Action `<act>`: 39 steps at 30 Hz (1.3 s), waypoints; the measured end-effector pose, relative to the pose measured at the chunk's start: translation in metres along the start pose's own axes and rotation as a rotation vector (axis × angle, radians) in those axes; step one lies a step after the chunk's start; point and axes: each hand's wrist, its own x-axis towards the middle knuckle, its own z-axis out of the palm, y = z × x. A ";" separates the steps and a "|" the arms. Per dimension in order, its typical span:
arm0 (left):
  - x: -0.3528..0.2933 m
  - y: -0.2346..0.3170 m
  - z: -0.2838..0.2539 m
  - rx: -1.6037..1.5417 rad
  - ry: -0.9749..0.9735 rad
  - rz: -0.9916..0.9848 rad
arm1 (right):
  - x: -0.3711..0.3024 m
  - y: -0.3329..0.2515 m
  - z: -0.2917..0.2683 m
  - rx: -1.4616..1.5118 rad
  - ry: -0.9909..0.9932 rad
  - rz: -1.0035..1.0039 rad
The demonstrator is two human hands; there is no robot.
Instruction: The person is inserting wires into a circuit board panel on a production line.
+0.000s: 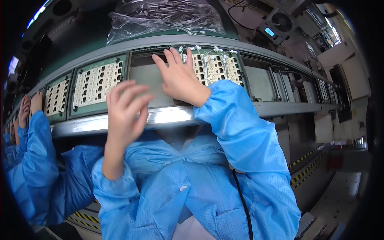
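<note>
My right hand reaches over the left edge of a circuit board panel in a green frame. Its fingers are spread, with the fingertips near the board's upper left corner; whether they touch it is hard to see. Several white and silver cables with connectors lie along this board's top and across its face. Raised in front of the rail, my left hand is loosely curled, fingers apart and blurred, with nothing visible in it. Left of it sits another populated board panel without cables.
A metal conveyor rail runs across in front of me. Beyond it lies a clear plastic bag of cables. A further board stands at left, where a co-worker's hands rest. A device with a lit display is far right.
</note>
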 end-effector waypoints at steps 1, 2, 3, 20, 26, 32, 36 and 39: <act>-0.015 0.004 -0.008 0.008 0.001 0.013 | 0.005 -0.005 -0.003 0.000 0.015 0.004; -0.029 0.003 -0.006 -0.006 0.017 0.007 | 0.006 -0.004 -0.002 0.010 -0.013 0.056; -0.042 0.002 -0.006 -0.016 0.033 0.000 | 0.007 -0.005 -0.002 0.023 -0.039 0.106; -0.112 -0.154 0.106 -0.293 0.141 0.227 | -0.077 0.184 0.029 -0.614 -0.039 1.084; -0.129 -0.211 0.181 -0.133 0.188 0.054 | -0.134 0.303 0.046 -1.165 0.099 1.285; -0.122 -0.216 0.180 0.091 0.218 -0.009 | -0.174 0.380 0.012 -1.250 0.124 1.332; -0.098 -0.198 0.177 0.245 0.214 0.021 | -0.193 0.418 -0.002 -1.314 0.129 1.422; -0.094 -0.187 0.173 0.260 0.235 -0.028 | -0.202 0.436 -0.018 -1.334 0.117 1.504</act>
